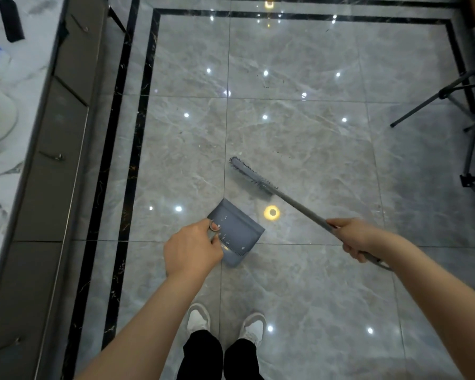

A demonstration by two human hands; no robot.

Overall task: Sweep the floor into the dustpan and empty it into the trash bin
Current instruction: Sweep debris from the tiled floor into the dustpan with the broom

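Observation:
My left hand [192,248] grips the handle of a grey-blue dustpan [237,229], which stands on the glossy grey marble floor in front of my feet. A few small white scraps lie in the pan. My right hand [351,237] is closed around the long grey handle of a broom [252,176]. The broom's head rests on the floor just beyond and right of the dustpan, not touching it. Small dark specks of dirt [263,85] are scattered on the tiles farther out. No trash bin is in view.
A dark cabinet with drawer handles [52,149] runs along the left, with a marble counter holding a black object [11,20]. Black tripod legs [436,100] stand at the right edge. A black inlay border [137,133] lines the floor.

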